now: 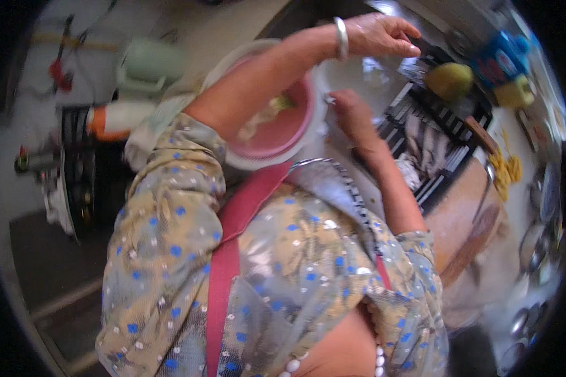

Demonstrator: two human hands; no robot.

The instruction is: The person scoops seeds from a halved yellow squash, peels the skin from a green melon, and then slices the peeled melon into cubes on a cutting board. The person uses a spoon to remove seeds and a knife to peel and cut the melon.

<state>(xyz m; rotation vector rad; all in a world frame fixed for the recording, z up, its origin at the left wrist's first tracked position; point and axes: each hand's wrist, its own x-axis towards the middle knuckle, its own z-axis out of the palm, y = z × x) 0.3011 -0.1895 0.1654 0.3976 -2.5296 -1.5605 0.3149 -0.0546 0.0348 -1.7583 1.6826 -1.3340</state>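
Note:
My left hand (384,35), a silver bangle at its wrist, reaches over the sink area at the upper right; thumb and forefinger are apart, and I see nothing held. Below it my right hand (351,110) is curled beside the rim of a white basin; a small pale, shiny spot shows at its fingers, too blurred to name. A pink colander or bowl (299,127) sits inside the white basin (317,89), with some pale and green food pieces (264,115) in it. My left forearm crosses above and hides part of it.
Right of my hands are a dark rack (391,120) with a crumpled cloth (424,146), a yellow-green rounded object (449,81), a blue package (500,59) and a wooden board (457,212). On the left are a pale green container (148,63) and a white-and-orange bottle (120,120).

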